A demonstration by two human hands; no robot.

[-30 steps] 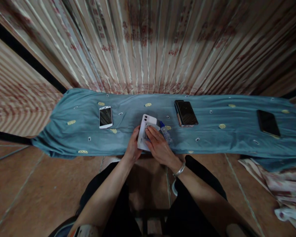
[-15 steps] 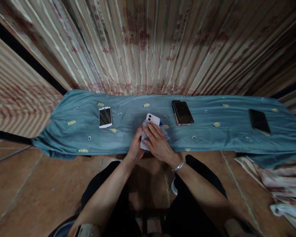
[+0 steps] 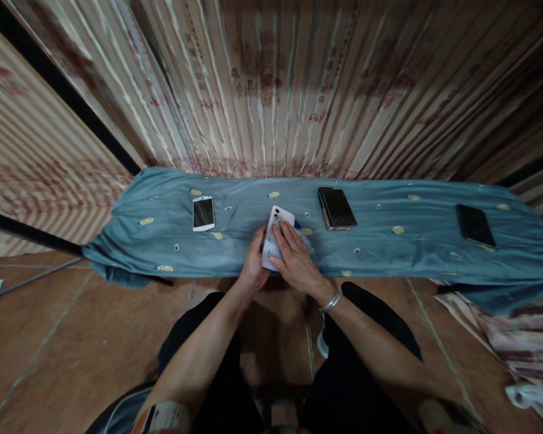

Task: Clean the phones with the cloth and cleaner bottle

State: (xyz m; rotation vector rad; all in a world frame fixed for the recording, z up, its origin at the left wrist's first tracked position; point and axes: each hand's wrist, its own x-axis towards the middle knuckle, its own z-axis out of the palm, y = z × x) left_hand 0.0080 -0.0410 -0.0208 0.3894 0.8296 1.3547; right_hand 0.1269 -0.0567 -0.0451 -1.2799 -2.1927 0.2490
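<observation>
A white smartphone is tilted just above the front part of the cloth-covered bench, its back with two dark camera lenses facing up. My left hand is closed around the phone's left edge. My right hand lies across the phone's back, fingers stretched out and flat. Beside the right hand, partly hidden by it, is a crumpled, see-through greyish piece with a blue bit; whether the hand touches it I cannot tell.
On the blue-green cloth lie a white phone at left, a stack of dark phones right of centre and a dark phone at far right. A striped curtain hangs behind. Tiled floor lies below.
My right hand has slid slightly over the phone's back, showing more of its lower part. The whole view has shifted a little; the other phones stay put on the cloth.
</observation>
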